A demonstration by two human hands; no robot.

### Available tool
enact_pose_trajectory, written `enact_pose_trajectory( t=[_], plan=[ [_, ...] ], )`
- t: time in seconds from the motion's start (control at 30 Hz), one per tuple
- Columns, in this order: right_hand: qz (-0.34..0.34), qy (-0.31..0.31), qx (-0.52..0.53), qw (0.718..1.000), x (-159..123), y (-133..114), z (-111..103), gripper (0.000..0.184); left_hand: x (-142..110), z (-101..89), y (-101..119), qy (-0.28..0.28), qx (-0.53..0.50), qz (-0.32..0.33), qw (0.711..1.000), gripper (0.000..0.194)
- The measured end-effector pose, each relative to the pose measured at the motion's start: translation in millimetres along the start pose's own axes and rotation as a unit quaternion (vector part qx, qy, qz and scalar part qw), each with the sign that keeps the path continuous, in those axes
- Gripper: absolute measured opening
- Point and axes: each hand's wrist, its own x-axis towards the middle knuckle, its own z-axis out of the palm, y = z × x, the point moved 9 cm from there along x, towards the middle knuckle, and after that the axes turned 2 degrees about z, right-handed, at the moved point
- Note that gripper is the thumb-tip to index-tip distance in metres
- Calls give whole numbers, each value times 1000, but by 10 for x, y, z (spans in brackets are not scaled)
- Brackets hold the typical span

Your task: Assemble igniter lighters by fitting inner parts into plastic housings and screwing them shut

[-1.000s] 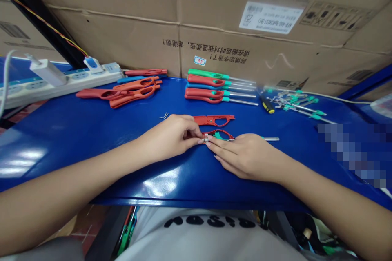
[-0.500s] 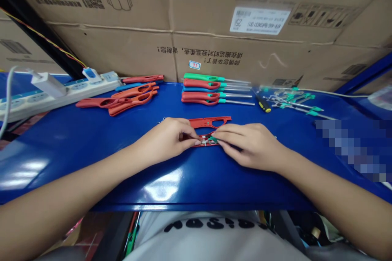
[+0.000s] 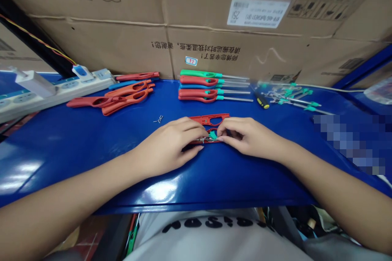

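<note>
A red lighter half-shell [image 3: 211, 142] lies on the blue table under my fingers, with thin metal parts inside it. My left hand [image 3: 176, 142] holds its left part, fingertips on top and thumb along the near side. At the shell's right part, my right hand [image 3: 252, 136] has thumb and forefinger pinched at a small green trigger [image 3: 213, 135], which is partly hidden by the fingers. Just behind lies a second red half-shell [image 3: 210, 119], its inner face up. A few small screws [image 3: 159, 119] rest left of it, beyond my left hand.
Assembled lighters [image 3: 199, 94] in red, blue and green are stacked at the back. Several red and orange shells [image 3: 125, 98] lie beside a power strip [image 3: 70, 85]. To the right are a screwdriver [image 3: 262, 101] and metal rods with green parts [image 3: 294, 97]. A cardboard box [image 3: 122, 45] stands behind.
My left thumb has come away from the metal parts to the near side of the shell. My right fingers have curled into a pinch, and the green trigger shows more. The view has shifted slightly.
</note>
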Motion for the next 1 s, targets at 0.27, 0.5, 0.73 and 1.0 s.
enact_pose_trajectory(
  t=[0.27, 0.5, 0.73, 1.0],
  plan=[
    [-14, -22, 19, 999, -8, 2, -5, 6, -31, 165, -18, -24, 32, 15, 999, 34],
    [-31, -36, -20, 999, -31, 2, -14, 11, -23, 166, 29, -27, 64, 31, 997, 35],
    [-25, -33, 10, 999, -17, 49, -63, 9, -13, 178, 27, -33, 76, 27, 996, 36],
    [-12, 33, -35, 999, -1, 178, -159, 29, -38, 179, 13, -27, 68, 24, 997, 38]
  ],
)
